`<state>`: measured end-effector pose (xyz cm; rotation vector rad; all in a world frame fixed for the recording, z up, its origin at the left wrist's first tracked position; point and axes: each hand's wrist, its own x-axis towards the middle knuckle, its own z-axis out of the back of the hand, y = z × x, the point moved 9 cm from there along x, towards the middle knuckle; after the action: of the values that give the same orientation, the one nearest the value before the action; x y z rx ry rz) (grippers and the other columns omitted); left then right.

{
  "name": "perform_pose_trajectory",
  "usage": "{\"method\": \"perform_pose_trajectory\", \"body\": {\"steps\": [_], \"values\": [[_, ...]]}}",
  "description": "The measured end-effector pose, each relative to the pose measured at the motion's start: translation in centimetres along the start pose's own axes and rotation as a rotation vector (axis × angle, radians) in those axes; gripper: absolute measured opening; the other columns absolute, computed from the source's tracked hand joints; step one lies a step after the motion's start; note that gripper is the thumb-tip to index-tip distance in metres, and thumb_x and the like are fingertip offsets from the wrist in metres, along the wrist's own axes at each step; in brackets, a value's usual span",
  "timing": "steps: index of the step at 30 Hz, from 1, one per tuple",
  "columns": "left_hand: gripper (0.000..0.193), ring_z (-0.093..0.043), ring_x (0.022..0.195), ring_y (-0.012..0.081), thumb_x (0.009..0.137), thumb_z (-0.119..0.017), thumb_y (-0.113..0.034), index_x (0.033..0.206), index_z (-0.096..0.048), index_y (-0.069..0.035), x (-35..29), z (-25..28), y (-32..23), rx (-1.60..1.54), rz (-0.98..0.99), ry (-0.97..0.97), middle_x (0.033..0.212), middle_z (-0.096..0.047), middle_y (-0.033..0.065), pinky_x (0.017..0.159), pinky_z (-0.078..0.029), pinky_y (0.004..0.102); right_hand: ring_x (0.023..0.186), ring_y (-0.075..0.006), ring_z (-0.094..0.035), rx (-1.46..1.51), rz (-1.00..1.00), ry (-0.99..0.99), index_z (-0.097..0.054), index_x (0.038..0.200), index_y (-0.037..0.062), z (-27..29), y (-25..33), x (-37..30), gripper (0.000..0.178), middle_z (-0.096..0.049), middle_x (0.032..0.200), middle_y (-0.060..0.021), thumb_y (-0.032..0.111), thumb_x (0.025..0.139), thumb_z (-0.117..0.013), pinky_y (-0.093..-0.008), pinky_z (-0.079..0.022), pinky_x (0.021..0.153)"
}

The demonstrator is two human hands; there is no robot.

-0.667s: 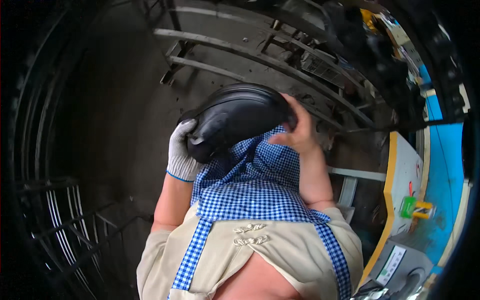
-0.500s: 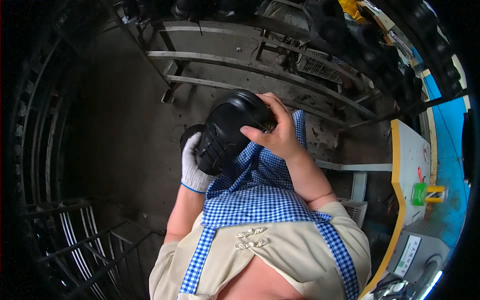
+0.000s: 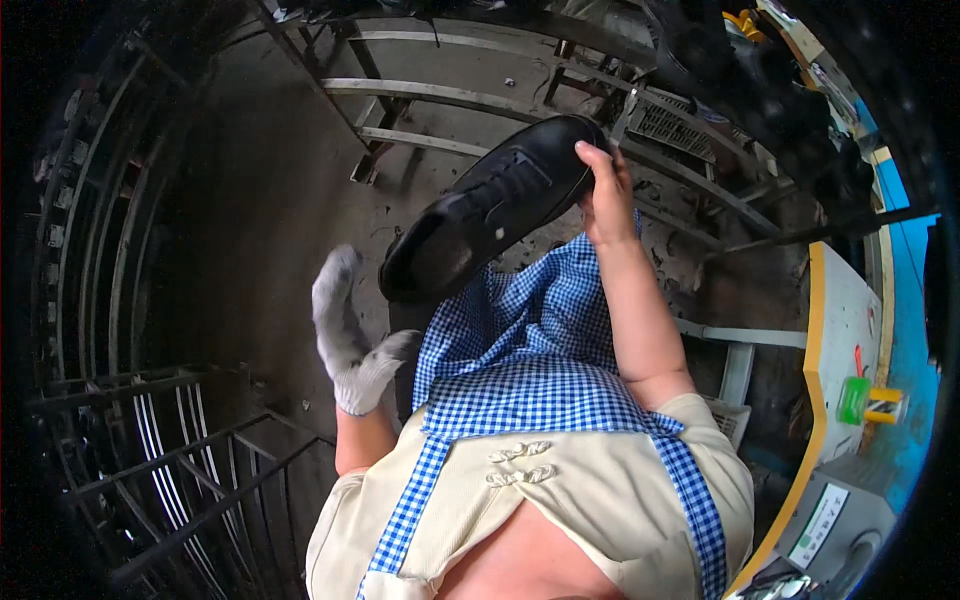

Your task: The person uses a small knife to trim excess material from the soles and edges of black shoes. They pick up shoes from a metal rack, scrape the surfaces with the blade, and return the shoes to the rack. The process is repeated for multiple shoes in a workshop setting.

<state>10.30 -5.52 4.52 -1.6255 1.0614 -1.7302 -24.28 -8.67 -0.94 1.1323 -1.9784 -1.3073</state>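
A black lace-up shoe (image 3: pixel 490 210) is held up in front of my blue checked apron, its toe toward the far right and its opening toward the near left. My bare right hand (image 3: pixel 608 195) grips it by the toe end, thumb on the upper; the other fingers are partly hidden beneath. Near the heel, my left hand (image 3: pixel 350 335) in a white knitted glove is apart from the shoe, with its fingers stretched out and nothing in them.
Metal rack rails (image 3: pixel 430 92) run across the far side, with dark shoes on top at the far right. More racks stand at the left. A yellow-edged bench (image 3: pixel 845 330) at the right carries a green container (image 3: pixel 853 400). A plastic crate (image 3: pixel 672 128) sits behind the rails.
The shoe has moved away from me and turned, so its laces and opening now show. My left hand has let go of it and opened; my right hand keeps its grip.
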Motion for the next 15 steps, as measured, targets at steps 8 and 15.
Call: {"method": "perform_pose_trajectory", "body": {"steps": [8,15], "values": [[0.079,-0.049,0.128,0.0335,0.079,-0.073,-0.014,0.145,-0.032,-0.003,-3.5,-0.9,9.3,-0.34,0.646,-0.054,0.142,-0.044,0.0176,0.101,-0.048,0.047,0.114,-0.0193,-0.054,-0.072,-0.041,0.188,-0.052,0.132,0.0055,-1.3,-0.5,0.1,0.061,-0.058,0.121,-0.0084,0.039,0.085,-0.072,-0.0313,-0.044,0.095],[0.048,-0.06,0.112,0.0369,0.095,-0.057,-0.029,0.132,-0.045,-0.002,-4.8,-1.4,11.9,-0.774,0.853,-0.097,0.124,-0.059,0.0192,0.086,-0.057,0.0508,0.11,-0.015,-0.056,-0.218,-0.017,0.199,-0.052,0.129,0.0023,-0.3,0.2,0.2,0.059,-0.058,0.121,-0.0079,0.043,0.09,-0.068,-0.0261,-0.041,0.095]]}}
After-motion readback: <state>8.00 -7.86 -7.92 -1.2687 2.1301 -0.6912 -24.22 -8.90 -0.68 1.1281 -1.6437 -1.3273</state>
